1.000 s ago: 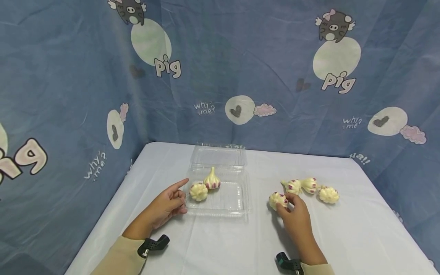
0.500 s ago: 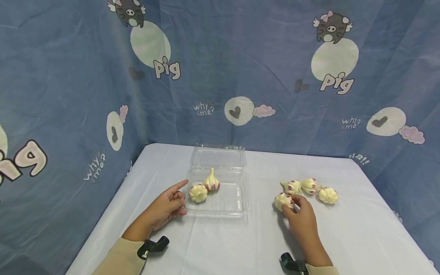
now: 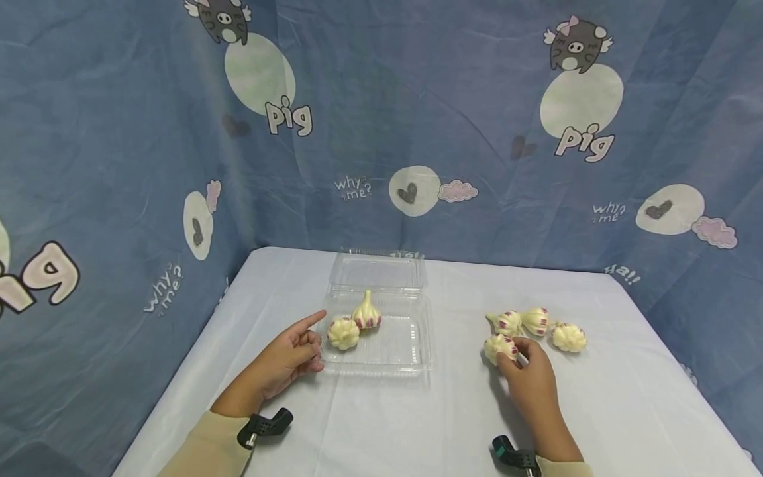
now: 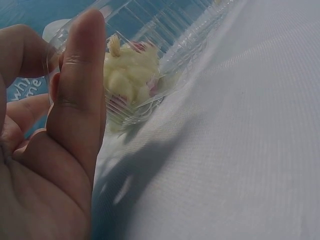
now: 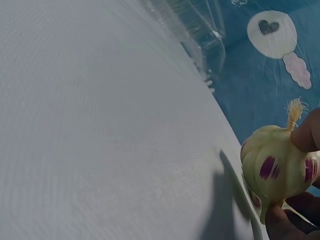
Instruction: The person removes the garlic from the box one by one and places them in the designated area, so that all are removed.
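Blue cloth (image 3: 369,106) printed with pigs and hearts hangs behind and to the left of a white-covered bench (image 3: 441,424). Left of the middle sits a clear box (image 3: 393,344), its lid (image 3: 377,273) laid back away from the person. The left hand (image 3: 286,361) is by the box's left wall, index finger straight, the others loosely bent, apparently gripping nothing; whether it presses the wall I cannot tell. Well to the right, the right hand (image 3: 532,374) has thumb and fingers clamped on one garlic bulb (image 3: 498,348), just in front of three bulbs (image 3: 536,322) on the bench; whether the held one clears the surface is unclear. Two more bulbs (image 3: 344,334) lie side by side in the box's left half.

As I judge it, the round held bulb could slip from a fingertip pinch, or knock its neighbours rolling if swung rearward. So light a box could slide if the left hand pushed it.
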Tool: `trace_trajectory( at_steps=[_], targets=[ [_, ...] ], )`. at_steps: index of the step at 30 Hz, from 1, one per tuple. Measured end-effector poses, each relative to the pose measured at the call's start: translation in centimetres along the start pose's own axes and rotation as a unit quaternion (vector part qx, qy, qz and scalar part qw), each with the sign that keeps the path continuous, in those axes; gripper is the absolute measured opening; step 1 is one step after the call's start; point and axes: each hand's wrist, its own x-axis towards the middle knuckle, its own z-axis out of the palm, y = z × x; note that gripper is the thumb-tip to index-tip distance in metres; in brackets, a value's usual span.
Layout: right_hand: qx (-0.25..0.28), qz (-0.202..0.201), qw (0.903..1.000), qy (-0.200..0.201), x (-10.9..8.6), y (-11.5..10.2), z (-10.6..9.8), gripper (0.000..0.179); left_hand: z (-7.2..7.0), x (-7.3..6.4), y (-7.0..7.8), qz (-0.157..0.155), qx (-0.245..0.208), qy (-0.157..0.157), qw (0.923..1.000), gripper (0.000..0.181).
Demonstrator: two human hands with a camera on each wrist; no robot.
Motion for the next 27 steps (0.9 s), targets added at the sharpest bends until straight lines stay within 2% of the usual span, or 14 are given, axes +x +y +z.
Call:
trace_trajectory(
  at_steps=[7, 27],
  targets=[
    [0.010, 0.003, 0.9998, 0.015, 0.29, 0.55, -0.32, 0.055, 0.03, 0.00, 0.10, -0.002, 0.001, 0.002, 1.0000, 0.074],
    [0.019, 0.025, 0.9992, 0.023, 0.44, 0.84, -0.35, 0.058, 0.10, -0.15, 0.23, 0.002, 0.002, 0.000, 1.0000, 0.073]
  ],
)
